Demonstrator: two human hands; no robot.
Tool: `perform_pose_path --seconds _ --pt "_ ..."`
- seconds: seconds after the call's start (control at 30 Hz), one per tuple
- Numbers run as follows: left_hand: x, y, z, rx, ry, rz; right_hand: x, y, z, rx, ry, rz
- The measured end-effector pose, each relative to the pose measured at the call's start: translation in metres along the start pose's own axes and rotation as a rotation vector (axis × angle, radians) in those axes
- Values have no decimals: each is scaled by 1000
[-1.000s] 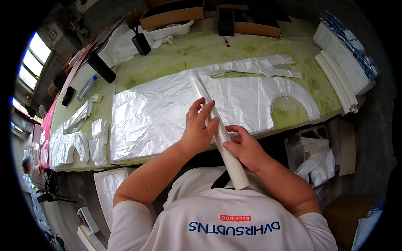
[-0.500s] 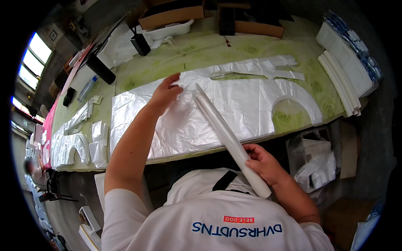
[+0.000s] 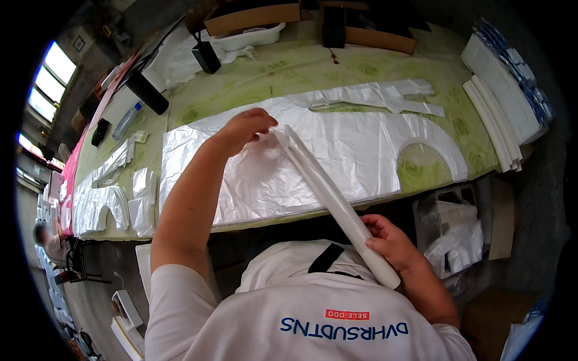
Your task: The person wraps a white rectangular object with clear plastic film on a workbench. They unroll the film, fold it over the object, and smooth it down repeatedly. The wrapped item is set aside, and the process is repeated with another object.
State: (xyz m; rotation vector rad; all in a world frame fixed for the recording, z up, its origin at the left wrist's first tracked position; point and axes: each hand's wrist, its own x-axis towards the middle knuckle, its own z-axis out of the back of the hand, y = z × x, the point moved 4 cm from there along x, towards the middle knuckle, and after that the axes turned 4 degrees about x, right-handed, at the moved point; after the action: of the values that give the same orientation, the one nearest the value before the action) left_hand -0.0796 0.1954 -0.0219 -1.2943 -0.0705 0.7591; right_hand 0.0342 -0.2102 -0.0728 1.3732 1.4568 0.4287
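Note:
A long, rolled-up white plastic sheet [image 3: 331, 192] lies slanted in front of me, its near end against my shirt and its far end over the table. Around its lower part my right hand [image 3: 391, 240] is closed, thumb on top. My left hand [image 3: 248, 127] is at the roll's far end, fingertips pinched on what looks like its loose, translucent edge. Beneath both lies a flat, silvery-white plastic apron or gown [image 3: 361, 156], spread out with a curved cut-out at its right end and long strips along its far side.
Folded plastic pieces [image 3: 99, 210] lie at the table's left. A clear bottle [image 3: 125, 122], a black cylinder [image 3: 147, 93] and a black box-shaped holder [image 3: 206, 57] stand farther back. White rolls [image 3: 490, 123] and stacked blue-and-white packages [image 3: 506, 84] occupy the right side. Cardboard boxes [image 3: 253, 21] sit along the back.
My left hand has moved right to the roll's far end, and its spread fingers have closed there. My right hand keeps its hold on the roll, which appears shifted slightly right.

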Motion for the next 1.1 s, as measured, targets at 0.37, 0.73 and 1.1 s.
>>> perform_pose_path --seconds 0.37,0.73,1.1 --pt "-38 2 -23 398 75 -52 -3 0 2 -29 32 15" --pt "-24 5 -25 444 259 102 -7 -11 4 -53 96 -4" --pt "-53 13 -18 361 303 132 -2 -20 6 -89 120 -2"
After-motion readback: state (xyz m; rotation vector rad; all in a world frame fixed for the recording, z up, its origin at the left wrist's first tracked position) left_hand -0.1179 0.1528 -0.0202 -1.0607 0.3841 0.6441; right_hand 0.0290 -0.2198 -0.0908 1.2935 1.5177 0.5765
